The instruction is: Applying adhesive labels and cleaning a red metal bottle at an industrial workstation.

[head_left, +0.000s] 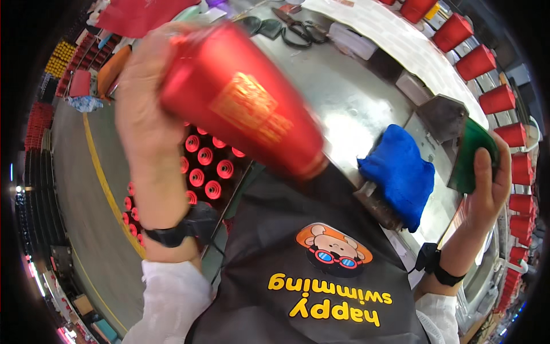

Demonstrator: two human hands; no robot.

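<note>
A glossy red tapered cup (240,97) with a square gold print on its side is tilted across the upper middle. My left hand (146,103) is closed around its wide end, slightly smeared by motion. The narrow end points down toward my black apron (258,241). At the right, my right hand (494,172) pinches a flat dark-green piece (467,157) between thumb and fingers. A grey metal plate (444,117) touches or overlaps the green piece; whether they are joined, I cannot tell. A crumpled blue cloth (401,172) lies at the table edge between my hands.
The metal table (361,109) holds scissors (301,31) and a white box (352,41) at its far side. Similar red cups (475,62) line the right side in a curved row. Left of me, several red round pieces (205,155) stand beside a floor with a yellow line (97,155).
</note>
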